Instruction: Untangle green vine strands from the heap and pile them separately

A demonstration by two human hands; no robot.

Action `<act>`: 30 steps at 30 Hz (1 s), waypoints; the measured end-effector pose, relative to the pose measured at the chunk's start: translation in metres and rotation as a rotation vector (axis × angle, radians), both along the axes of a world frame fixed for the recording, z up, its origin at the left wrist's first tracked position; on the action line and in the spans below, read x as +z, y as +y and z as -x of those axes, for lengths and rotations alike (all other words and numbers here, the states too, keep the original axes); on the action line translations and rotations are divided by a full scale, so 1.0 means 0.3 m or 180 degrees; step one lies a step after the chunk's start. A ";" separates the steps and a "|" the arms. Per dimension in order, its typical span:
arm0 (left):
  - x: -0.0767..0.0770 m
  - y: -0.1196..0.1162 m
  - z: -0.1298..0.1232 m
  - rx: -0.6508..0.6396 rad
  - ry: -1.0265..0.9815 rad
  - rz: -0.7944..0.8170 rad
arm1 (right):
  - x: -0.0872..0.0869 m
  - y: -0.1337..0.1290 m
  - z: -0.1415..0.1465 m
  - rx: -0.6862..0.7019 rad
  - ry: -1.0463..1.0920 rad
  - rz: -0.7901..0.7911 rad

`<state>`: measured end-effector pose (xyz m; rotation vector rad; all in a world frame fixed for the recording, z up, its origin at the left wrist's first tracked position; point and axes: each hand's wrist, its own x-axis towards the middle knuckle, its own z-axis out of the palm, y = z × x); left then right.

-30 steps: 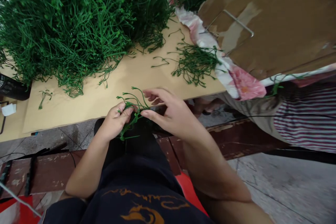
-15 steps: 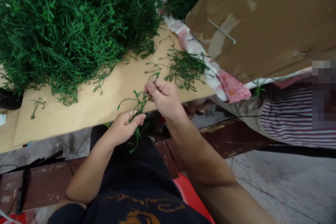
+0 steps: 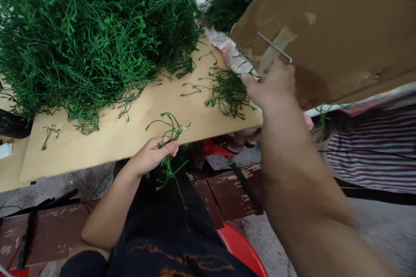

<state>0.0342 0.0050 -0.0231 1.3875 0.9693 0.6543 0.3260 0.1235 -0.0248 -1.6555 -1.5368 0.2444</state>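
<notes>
My left hand [image 3: 159,152] is closed around a small bunch of green artificial plant stems [image 3: 169,169], just off the table's front edge. Forked tips stick up above the fist and the other ends hang below it. My right hand [image 3: 271,86] reaches over the crumpled pink-and-white cloth [image 3: 232,49], beside the bent metal wire [image 3: 274,46] on the cardboard. Its thumb points left toward a few thin dark strands; blur and the back of the hand hide the other fingers. A small heap of green stems [image 3: 229,91] lies left of that hand.
A large mound of green stems [image 3: 97,43] covers the back left of the table [image 3: 139,125]. A big cardboard sheet [image 3: 338,21] stands at the right, with a person's striped clothing [image 3: 367,151] beside it. A red stool [image 3: 242,246] is under me.
My right hand has left the bunch and moved right and away from me to the cloth and metal wire. My left hand keeps its hold on the stems.
</notes>
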 end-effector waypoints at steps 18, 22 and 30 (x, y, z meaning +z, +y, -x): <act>-0.011 0.116 0.072 0.0764 -0.0054 0.0223 | -0.003 -0.136 0.456 0.2204 0.2141 0.1031; -0.015 0.158 0.108 0.1009 0.0015 -0.0001 | -0.027 -0.103 0.497 0.2146 0.2448 0.1131; -0.029 0.194 0.096 0.1819 -0.0858 0.0846 | -0.046 -0.040 0.573 0.2053 0.2376 0.1019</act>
